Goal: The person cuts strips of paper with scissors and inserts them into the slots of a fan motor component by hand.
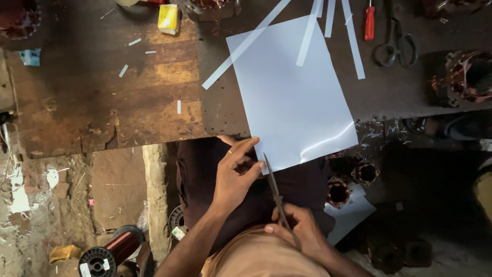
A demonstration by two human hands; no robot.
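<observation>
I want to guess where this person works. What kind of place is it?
Probably a small repair workshop for electric motors. A spool of copper wire sits on the floor, motor parts with copper coils lie about, and a red screwdriver rests on the worn wooden bench.

Two bare forearms, no sleeves reaching the wrists. Left hand (234, 177) with a thin ring on one of the fingers (229, 152) (metal or thread, too small to tell). Right hand (300, 225) without visible jewellery. Tan, light-brown garment over the torso at the bottom edge; dark maroon cloth across the lap.
</observation>
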